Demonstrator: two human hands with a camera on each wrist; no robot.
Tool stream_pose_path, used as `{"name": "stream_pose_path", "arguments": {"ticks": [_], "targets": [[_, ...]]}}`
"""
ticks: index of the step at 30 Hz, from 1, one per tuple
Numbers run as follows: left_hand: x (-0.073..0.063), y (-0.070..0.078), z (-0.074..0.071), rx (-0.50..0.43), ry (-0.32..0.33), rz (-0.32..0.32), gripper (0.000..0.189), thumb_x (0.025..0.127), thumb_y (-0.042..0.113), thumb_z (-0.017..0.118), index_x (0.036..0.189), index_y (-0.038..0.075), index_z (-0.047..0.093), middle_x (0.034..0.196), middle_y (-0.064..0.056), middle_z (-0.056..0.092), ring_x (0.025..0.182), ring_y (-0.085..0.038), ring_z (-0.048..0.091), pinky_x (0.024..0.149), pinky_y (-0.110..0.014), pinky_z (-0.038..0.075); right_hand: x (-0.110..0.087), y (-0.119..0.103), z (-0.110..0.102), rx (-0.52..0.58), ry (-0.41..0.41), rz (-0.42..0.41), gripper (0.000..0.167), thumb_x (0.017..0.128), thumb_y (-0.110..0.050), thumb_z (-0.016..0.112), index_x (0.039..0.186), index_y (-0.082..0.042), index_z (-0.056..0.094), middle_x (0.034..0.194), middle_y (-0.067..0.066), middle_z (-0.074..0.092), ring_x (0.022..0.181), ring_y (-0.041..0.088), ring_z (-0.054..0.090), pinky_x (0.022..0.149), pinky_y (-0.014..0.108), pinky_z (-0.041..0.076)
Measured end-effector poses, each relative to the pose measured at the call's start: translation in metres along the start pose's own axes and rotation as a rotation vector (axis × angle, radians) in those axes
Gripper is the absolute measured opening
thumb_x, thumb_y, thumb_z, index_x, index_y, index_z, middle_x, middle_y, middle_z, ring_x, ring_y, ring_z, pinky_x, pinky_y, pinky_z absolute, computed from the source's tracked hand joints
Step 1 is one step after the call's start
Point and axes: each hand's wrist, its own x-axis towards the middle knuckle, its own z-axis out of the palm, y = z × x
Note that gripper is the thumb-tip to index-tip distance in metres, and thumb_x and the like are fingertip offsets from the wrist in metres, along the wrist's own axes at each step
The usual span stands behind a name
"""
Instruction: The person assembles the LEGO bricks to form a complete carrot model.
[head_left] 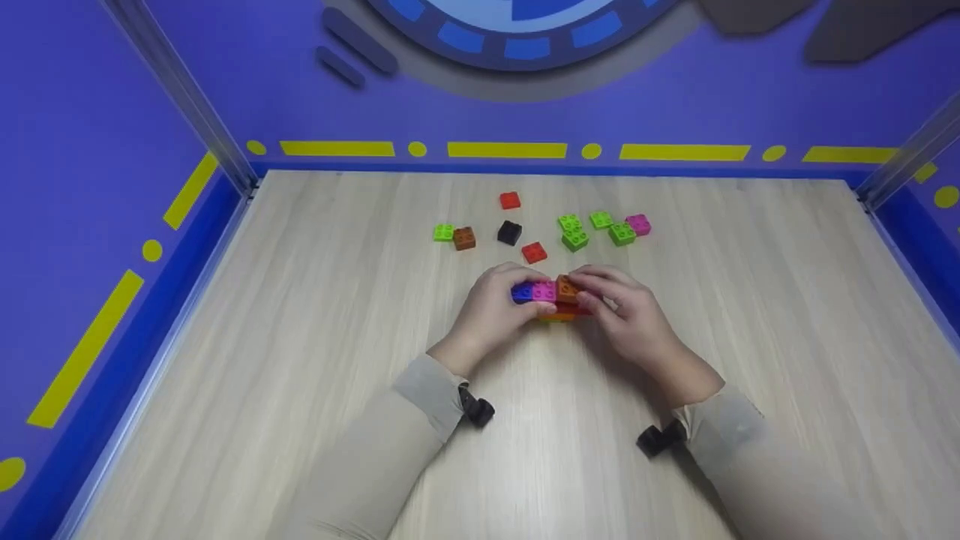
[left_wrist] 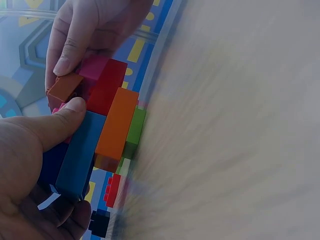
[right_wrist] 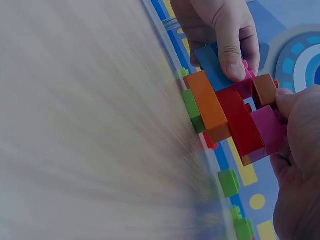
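Starting from the broad, pale wood-grain tabletop point(head_left: 315, 337), we find the stepped, multicoloured stack of plastic building bricks point(head_left: 550, 295) over its middle, between two hands; whether its base touches down we cannot tell. As a whole, we judge it light and stiff, slightly slick on its flat sides, unlikely to break but apt to part at the studs, so we would hold it across the broad sides, close to the joints. The left hand point(head_left: 491, 307) is clamped round its blue end; the right hand point(head_left: 634, 315) pinches the small brown plastic brick point(right_wrist: 264, 91) at the top. Among its parts, we see long, smooth rectangular bricks largest: a red brick point(right_wrist: 240, 121), an orange brick point(right_wrist: 206, 102) and a blue brick point(right_wrist: 212, 66). Smaller come a green brick point(right_wrist: 194, 111) beneath the orange, a magenta brick point(right_wrist: 270, 129) above the red, and a pink studded brick point(head_left: 541, 289) beside a dark blue studded brick point(head_left: 522, 292).
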Motion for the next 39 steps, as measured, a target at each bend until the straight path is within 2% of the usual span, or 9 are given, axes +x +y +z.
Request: {"name": "stream_pose_path", "arguments": {"ticks": [6,10,13,15,18,22,25,29,39], "targets": [[0.0,0.001,0.0,0.011,-0.004,0.0,0.04,0.097,0.028,0.092,0.134,0.015,0.082,0.14,-0.006,0.075,0.136,-0.025,0.067,0.123,-0.044,0.053,-0.001,-0.001,0.0,-0.041,-0.02,-0.013,0.031,0.109,-0.005,0.073,0.139,-0.007,0.081,0.141,0.01,0.076,0.139,0.033,0.071,0.118,0.006,0.044],[0.0,0.001,0.0,0.008,-0.005,0.001,0.04,0.098,0.027,0.092,0.134,0.015,0.082,0.14,-0.006,0.075,0.137,-0.026,0.067,0.124,-0.045,0.053,-0.001,0.001,0.001,-0.041,-0.036,0.026,0.031,0.11,-0.008,0.073,0.14,-0.007,0.079,0.144,0.01,0.075,0.141,0.032,0.07,0.124,0.028,0.053],[0.0,0.002,0.0,0.008,-0.004,0.001,0.04,0.097,0.026,0.092,0.135,0.015,0.082,0.141,-0.006,0.075,0.138,-0.027,0.067,0.125,-0.045,0.051,-0.001,0.002,0.001,-0.027,-0.047,0.073,0.035,0.111,-0.013,0.074,0.145,-0.006,0.076,0.149,0.012,0.074,0.145,0.034,0.068,0.127,0.051,0.052],[0.0,0.002,0.0,0.004,-0.003,-0.001,0.041,0.097,0.025,0.092,0.135,0.015,0.082,0.141,-0.006,0.075,0.14,-0.027,0.067,0.127,-0.045,0.05,-0.001,0.003,0.002,-0.008,-0.051,0.112,0.037,0.111,-0.017,0.074,0.146,-0.006,0.074,0.151,0.012,0.072,0.147,0.035,0.066,0.128,0.057,0.05],[0.0,0.002,0.0,-0.006,-0.001,-0.001,0.04,0.097,0.025,0.092,0.135,0.015,0.082,0.141,-0.005,0.076,0.14,-0.027,0.067,0.127,-0.044,0.051,-0.001,0.003,0.004,0.058,-0.055,0.178,0.038,0.111,-0.021,0.075,0.146,-0.008,0.074,0.151,0.012,0.071,0.145,0.034,0.066,0.126,0.051,0.053],[0.001,0.001,-0.001,-0.015,0.004,0.006,0.039,0.097,0.023,0.092,0.134,0.014,0.082,0.139,-0.005,0.076,0.137,-0.026,0.068,0.125,-0.044,0.051,0.001,0.002,0.008,0.146,-0.055,0.266,0.036,0.112,-0.024,0.074,0.146,-0.011,0.074,0.148,0.013,0.072,0.135,0.029,0.069,0.111,0.024,0.058],[0.0,0.0,0.0,-0.01,0.008,0.01,0.039,0.096,0.024,0.092,0.133,0.015,0.082,0.138,-0.005,0.077,0.135,-0.025,0.068,0.124,-0.043,0.052,0.001,0.001,0.011,0.198,-0.046,0.306,0.035,0.112,-0.022,0.073,0.145,-0.01,0.073,0.145,0.015,0.074,0.129,0.027,0.069,0.101,0.012,0.055],[-0.001,-0.001,-0.001,-0.011,0.009,0.011,0.04,0.096,0.025,0.093,0.133,0.015,0.082,0.137,-0.004,0.077,0.135,-0.025,0.069,0.124,-0.042,0.052,0.002,0.0,0.013,0.235,-0.038,0.314,0.033,0.11,-0.017,0.075,0.142,-0.007,0.074,0.141,0.017,0.075,0.125,0.027,0.07,0.1,0.012,0.057],[-0.002,-0.002,-0.002,-0.02,0.007,0.009,0.042,0.095,0.028,0.093,0.133,0.015,0.082,0.137,-0.004,0.077,0.133,-0.025,0.069,0.124,-0.043,0.052,0.005,-0.004,0.01,0.196,-0.078,0.322,0.035,0.109,-0.018,0.078,0.142,-0.008,0.074,0.141,0.016,0.076,0.131,0.033,0.071,0.1,0.011,0.056]]}}
